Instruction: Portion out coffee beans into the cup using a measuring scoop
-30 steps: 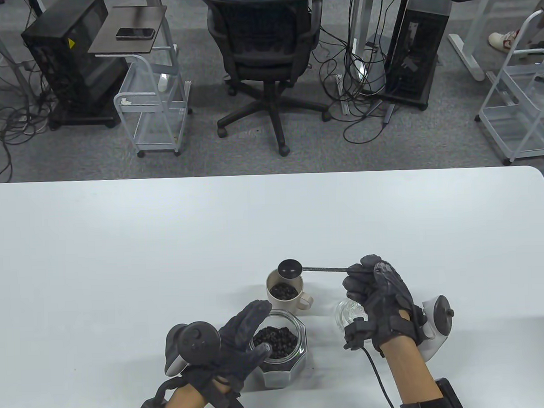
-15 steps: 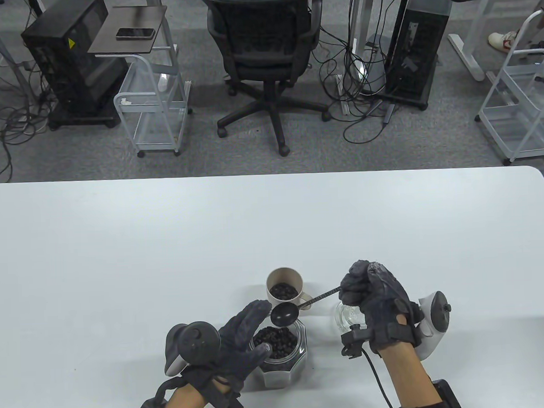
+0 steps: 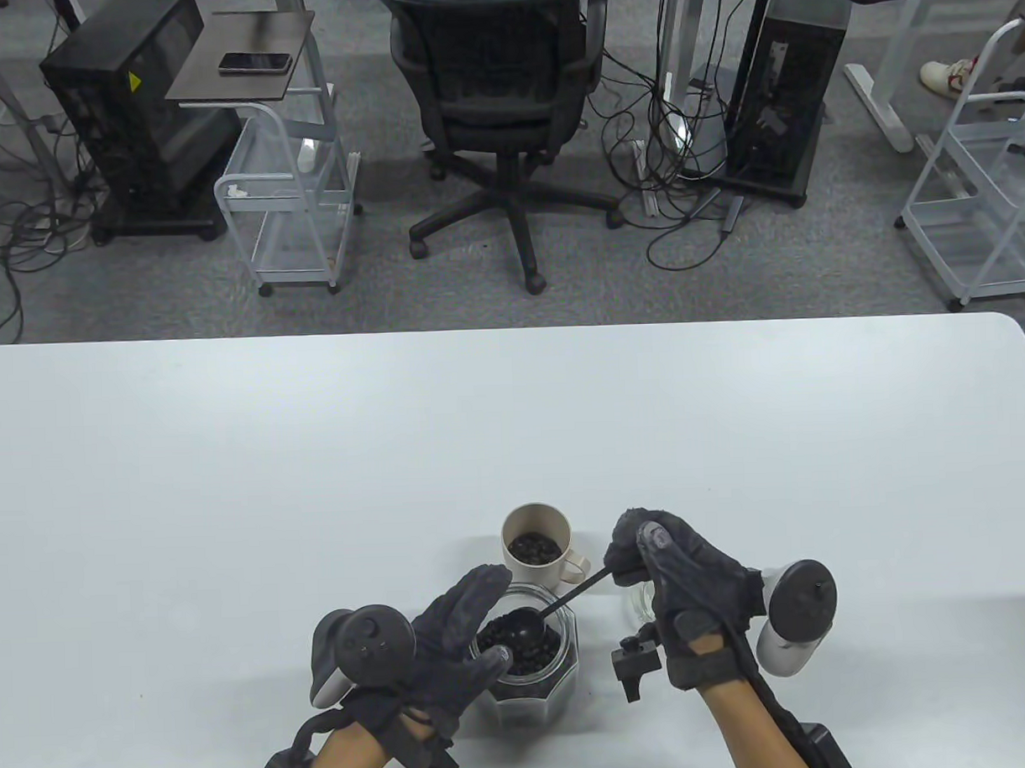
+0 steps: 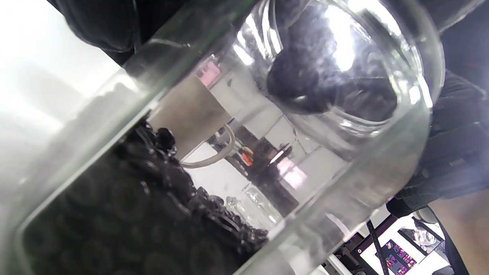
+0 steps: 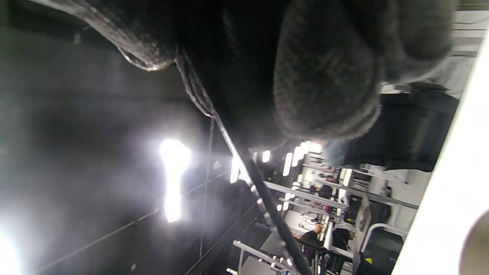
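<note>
- right hand [image 3: 684, 592] fingers curled round handle of black measuring scoop [image 3: 521, 625]; handle runs down-left from the fist, bowl sits inside the mouth of the glass jar [image 3: 564, 651], on the coffee beans [image 3: 538, 648]
- left hand [image 3: 442, 647] wrapped round the jar's left side, fingers along the far-left wall, thumb hooked at the near rim; jar upright on the white surface [image 3: 315, 492]
- left wrist view: jar wall [image 4: 344, 179] fills the frame, beans [image 4: 126, 221] piled inside
- beige cup [image 3: 536, 547] just behind the jar, handle to the right, dark beans already in it; apart from the scoop
- small clear glass item [image 3: 642, 602] right of the jar, mostly hidden behind the right hand; can't tell what it is
- right wrist view: glove fingers [image 5: 324, 76] up top, scoop handle [image 5: 267, 206] a thin dark bar running diagonally down, rest blurred
- beyond the surface: office chair [image 3: 502, 90], white wire cart [image 3: 292, 198], phone [image 3: 254, 63] on a small grey stand
</note>
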Motion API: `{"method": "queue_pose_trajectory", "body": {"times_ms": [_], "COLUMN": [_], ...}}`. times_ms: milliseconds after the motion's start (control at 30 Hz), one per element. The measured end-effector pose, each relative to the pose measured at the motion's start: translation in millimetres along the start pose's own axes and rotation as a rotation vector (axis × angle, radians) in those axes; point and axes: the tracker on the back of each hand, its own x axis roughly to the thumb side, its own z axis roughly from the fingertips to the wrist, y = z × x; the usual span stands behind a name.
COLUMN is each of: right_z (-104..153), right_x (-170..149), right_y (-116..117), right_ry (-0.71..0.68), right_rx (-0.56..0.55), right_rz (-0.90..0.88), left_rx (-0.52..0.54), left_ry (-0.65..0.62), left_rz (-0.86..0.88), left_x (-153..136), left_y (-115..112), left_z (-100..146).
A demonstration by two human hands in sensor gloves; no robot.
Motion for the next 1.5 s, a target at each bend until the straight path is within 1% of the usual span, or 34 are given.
{"method": "queue_pose_trajectory", "body": {"times_ms": [167, 300, 433, 533, 733, 867, 1033, 1100, 1133, 1167, 1267, 1367, 1400, 1433, 1500], "right_z": [5, 12, 17, 19, 21, 21, 20, 19, 19, 18, 16, 15, 14, 14, 13], "right_x": [22, 35, 39, 38, 30, 23, 17, 13, 13, 13, 11, 7, 5, 2, -3], "right_y": [18, 32, 42, 48, 56, 59, 61, 62, 62, 62, 60, 57, 57, 55, 53], "right_ry": [-0.221, -0.363, -0.428, -0.447, -0.417, -0.392, -0.331, -0.281, -0.276, -0.260, -0.196, -0.133, -0.118, -0.095, -0.061], "right_rx": [0.104, 0.172, 0.229, 0.267, 0.343, 0.365, 0.379, 0.412, 0.413, 0.386, 0.393, 0.363, 0.342, 0.344, 0.304], "right_rz": [0.148, 0.276, 0.340, 0.387, 0.417, 0.432, 0.403, 0.433, 0.425, 0.389, 0.387, 0.324, 0.314, 0.327, 0.281], "left_rx": [-0.001, -0.002, -0.002, -0.002, -0.002, -0.002, -0.002, -0.002, -0.002, -0.002, -0.002, -0.001, 0.000, 0.000, 0.001], "left_ry": [0.000, 0.001, 0.001, 0.001, 0.001, 0.002, 0.001, 0.001, 0.001, 0.002, 0.002, 0.002, 0.002, 0.003, 0.003], "left_rz": [0.001, 0.002, 0.002, 0.002, 0.002, 0.002, 0.002, 0.002, 0.002, 0.002, 0.002, 0.000, 0.000, 0.000, -0.001], "left_x": [0, 0, 0, 0, 0, 0, 0, 0, 0, 0, 0, 0, 0, 0, 0], "left_y": [0, 0, 0, 0, 0, 0, 0, 0, 0, 0, 0, 0, 0, 0, 0], "left_z": [0, 0, 0, 0, 0, 0, 0, 0, 0, 0, 0, 0, 0, 0, 0]}}
